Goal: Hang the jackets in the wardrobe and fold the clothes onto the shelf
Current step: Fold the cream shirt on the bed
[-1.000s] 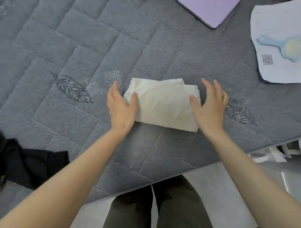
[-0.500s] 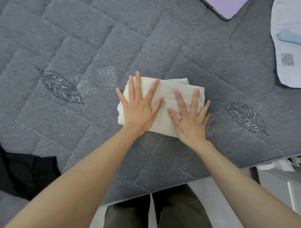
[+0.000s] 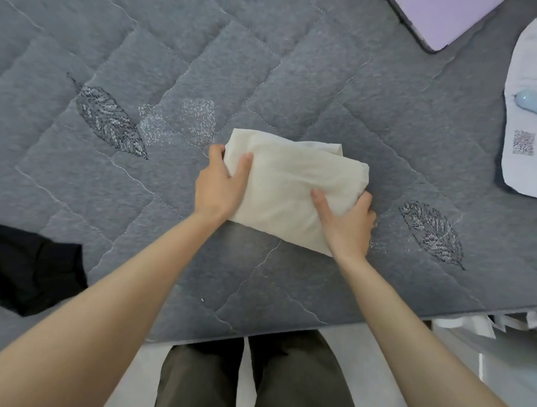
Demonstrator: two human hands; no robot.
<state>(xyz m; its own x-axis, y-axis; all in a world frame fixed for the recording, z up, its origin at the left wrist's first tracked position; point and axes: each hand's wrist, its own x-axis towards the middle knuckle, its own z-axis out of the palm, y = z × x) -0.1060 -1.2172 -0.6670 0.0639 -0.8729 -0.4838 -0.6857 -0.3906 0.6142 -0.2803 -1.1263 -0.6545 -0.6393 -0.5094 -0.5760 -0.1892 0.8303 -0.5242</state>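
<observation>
Grey quilted bed fills most of the view, w/ stitched lines and 2 embroidered leaves, one at left and one at right. Below the bed's near edge are the person's dark olive trousers over a pale floor. A black garment lies crumpled on the bed at the far left, well apart from the hands. The folded cream garment sits approx. mid-bed between the 2 leaves, a thick rectangular bundle w/ layered edges showing along its far side. A lilac flat device lies at the top right corner, partly cut off. A white sheet lies at the right edge, w/ a pale blue brush handle resting on it and a blurred QR code printed just below. Left hand grips the bundle's left end: thumb on top, fingers curled round the edge and under. Right hand grips the near right corner the same way, thumb pressed on the cloth, other fingers wrapped round the side.
</observation>
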